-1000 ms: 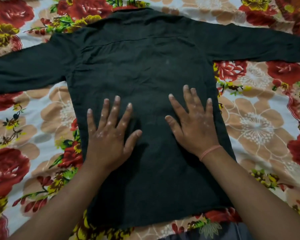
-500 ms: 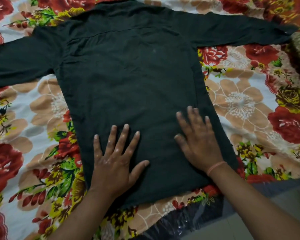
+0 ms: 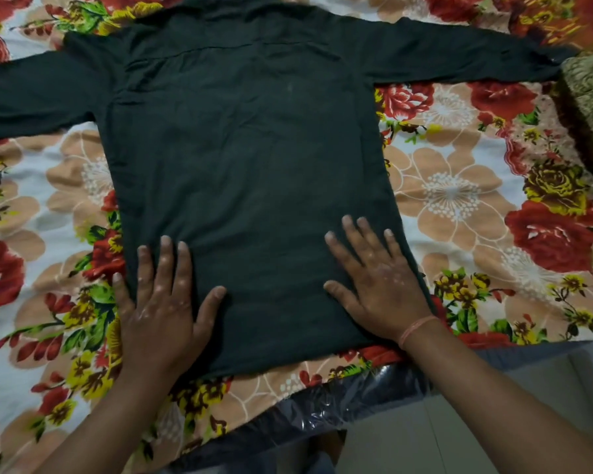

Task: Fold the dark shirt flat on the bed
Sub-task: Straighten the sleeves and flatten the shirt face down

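Smoothing stage, before any fold. The dark shirt (image 3: 247, 159) lies spread flat on the floral bedsheet (image 3: 459, 200), apparently back uppermost. Its collar (image 3: 226, 3) is at the far end and its hem (image 3: 288, 357) is nearest the person, close to the bed's near edge. Both sleeves are stretched outward, the left sleeve (image 3: 31, 97) toward the person's left and the right sleeve (image 3: 459, 56) toward the right.

The left hand (image 3: 158, 302) rests palm down on the lower left corner of the body panel. Its fingers are straight and close together, the thumb spread wide and the little finger at the side edge. The right hand (image 3: 380, 285), with a pink thread band (image 3: 416, 328) at the wrist, presses palm down on the lower right part, fingers slightly fanned. Neither hand pinches or lifts cloth.

Judged from this layout, no fold is made yet, and the panel shows only faint creases. The next move probably calls for one hand to take a sleeve or side edge and carry it across the back toward the centre line. The other hand would pin the panel so it does not slide on the sheet.

Clear plastic wrap (image 3: 339, 398) covers the mattress side below the hem.
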